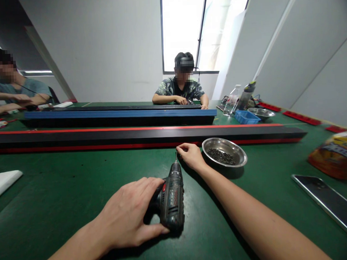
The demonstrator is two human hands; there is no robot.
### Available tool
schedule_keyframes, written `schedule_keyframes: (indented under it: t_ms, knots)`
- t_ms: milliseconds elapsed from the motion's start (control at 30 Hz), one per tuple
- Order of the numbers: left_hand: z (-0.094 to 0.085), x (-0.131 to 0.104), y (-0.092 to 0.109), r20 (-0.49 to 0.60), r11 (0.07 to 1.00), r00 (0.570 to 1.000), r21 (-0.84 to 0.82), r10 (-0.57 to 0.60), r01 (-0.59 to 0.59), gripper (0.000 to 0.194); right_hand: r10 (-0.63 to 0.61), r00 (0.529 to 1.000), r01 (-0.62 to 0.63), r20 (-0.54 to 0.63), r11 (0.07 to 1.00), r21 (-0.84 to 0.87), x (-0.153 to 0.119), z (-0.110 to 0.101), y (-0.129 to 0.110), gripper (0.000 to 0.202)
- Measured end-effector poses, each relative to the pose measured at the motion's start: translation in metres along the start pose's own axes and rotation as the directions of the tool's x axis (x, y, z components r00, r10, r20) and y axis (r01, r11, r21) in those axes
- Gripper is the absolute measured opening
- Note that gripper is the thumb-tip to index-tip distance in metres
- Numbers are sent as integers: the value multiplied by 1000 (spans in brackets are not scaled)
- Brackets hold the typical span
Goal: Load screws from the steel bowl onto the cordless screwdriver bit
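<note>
A black cordless drill [173, 200] lies on its side on the green table, its bit pointing away from me. My left hand [133, 211] is closed around the drill's handle, thumb near the back of the body. At the tip of the thin bit [176, 157], the thumb and forefinger of my right hand [191, 156] are pinched together. Whatever is between those fingertips is too small to make out. Just right of that hand stands a steel bowl [241, 158] with many small dark pieces [220, 156] in it, which look like screws.
A long black bar with red edges [134, 137] crosses the table beyond my hands, with a blue-topped bar [118, 115] behind it. On the right are a phone [326, 204], a snack bag [334, 156], a blue basket [247, 117] and a bottle [232, 101]. Two people sit across.
</note>
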State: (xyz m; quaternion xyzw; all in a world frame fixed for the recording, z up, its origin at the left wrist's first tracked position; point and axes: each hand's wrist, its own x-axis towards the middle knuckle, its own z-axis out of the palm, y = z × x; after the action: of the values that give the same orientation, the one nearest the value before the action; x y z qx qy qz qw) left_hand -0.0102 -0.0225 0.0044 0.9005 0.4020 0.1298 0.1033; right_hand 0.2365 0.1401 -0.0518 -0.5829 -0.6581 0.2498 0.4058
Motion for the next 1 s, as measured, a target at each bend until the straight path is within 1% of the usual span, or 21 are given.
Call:
schedule_keyframes:
  t_ms: [200,300,567,1000]
  knots:
    - [3,-1,-1,-11,1000,999,2,-30,30,91,-5,1000,5,-4,1000,-10,0,0,1,21]
    - [2,-1,-2,-7,1000,1000,3,-28,28,93,-11,1000,11,-7,1000,-6,0,0,1,21]
    - [-1,0,-1,-15,999,999,-7,-34,34,78,-3,1000,3,-12,1000,11,1,1,2,20]
    - [-3,1,1,-25,999,999,5,-35,35,71,-3,1000,3,-7,1000,10,2,3,4,23]
